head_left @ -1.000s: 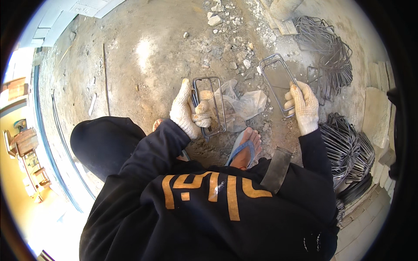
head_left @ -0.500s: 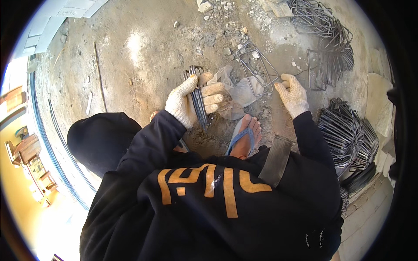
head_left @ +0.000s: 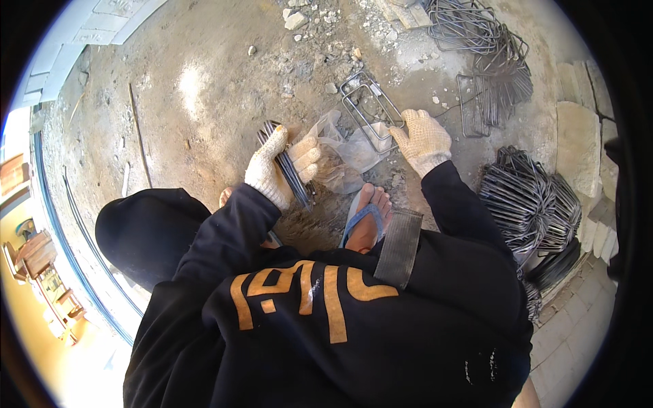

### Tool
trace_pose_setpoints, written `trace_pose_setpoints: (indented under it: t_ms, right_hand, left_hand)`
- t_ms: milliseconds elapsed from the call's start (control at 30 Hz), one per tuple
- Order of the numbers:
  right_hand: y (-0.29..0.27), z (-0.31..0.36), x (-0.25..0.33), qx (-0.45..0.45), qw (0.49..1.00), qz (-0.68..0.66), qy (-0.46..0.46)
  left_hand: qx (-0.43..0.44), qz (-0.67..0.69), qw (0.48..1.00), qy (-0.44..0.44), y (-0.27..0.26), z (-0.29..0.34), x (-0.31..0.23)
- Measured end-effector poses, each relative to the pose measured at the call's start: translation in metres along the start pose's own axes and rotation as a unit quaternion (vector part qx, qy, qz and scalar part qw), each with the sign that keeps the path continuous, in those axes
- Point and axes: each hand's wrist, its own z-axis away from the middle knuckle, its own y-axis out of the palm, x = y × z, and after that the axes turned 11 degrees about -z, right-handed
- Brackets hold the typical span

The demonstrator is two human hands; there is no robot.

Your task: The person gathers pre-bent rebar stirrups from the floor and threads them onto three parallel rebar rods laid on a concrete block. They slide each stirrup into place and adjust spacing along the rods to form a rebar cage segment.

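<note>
White knit gloves cover both my hands. My left hand (head_left: 282,163) is closed around a bundle of dark bent steel stirrups (head_left: 291,178), held tilted above the ground in front of my feet. My right hand (head_left: 423,141) has its thumb and fingers closed at the near right edge of loose rectangular stirrups (head_left: 371,102) on the ground; the exact contact is partly hidden by the glove. Between the hands lies a crumpled clear plastic bag (head_left: 350,153), partly under those stirrups.
Piles of stirrups lie at the far right (head_left: 469,30) and beside my right arm (head_left: 520,200). Stone blocks (head_left: 578,139) line the right side. Rubble (head_left: 296,20) is scattered ahead, and a thin stick (head_left: 139,132) lies to the left. My sandalled foot (head_left: 367,217) is close below the bag.
My right hand has moved left to the edge of the loose stirrups, its fingers now at them. My left hand still holds its bundle. The whole view has shifted slightly.
</note>
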Motion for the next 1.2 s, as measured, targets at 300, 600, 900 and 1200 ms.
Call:
trace_pose_setpoints:
  t_ms: [300,600,900,1200]
  right_hand:
    - [0.006,-0.012,0.02,0.042,0.996,0.047,0.059]
    - [-0.009,0.033,0.054,0.181,0.852,-0.491,0.011]
    - [-0.001,0.058,0.074,0.094,0.887,-0.445,-0.084]
    - [-0.013,0.062,0.068,0.122,0.886,-0.433,-0.11]
  left_hand:
    - [0.021,-0.049,0.999,-0.004,0.003,-0.007,0.027]
    - [0.035,-0.097,0.995,0.017,0.005,-0.003,0.033]
    - [0.086,-0.06,0.994,0.018,0.011,-0.001,0.036]
    - [0.15,-0.1,0.983,0.04,0.012,-0.004,0.036]
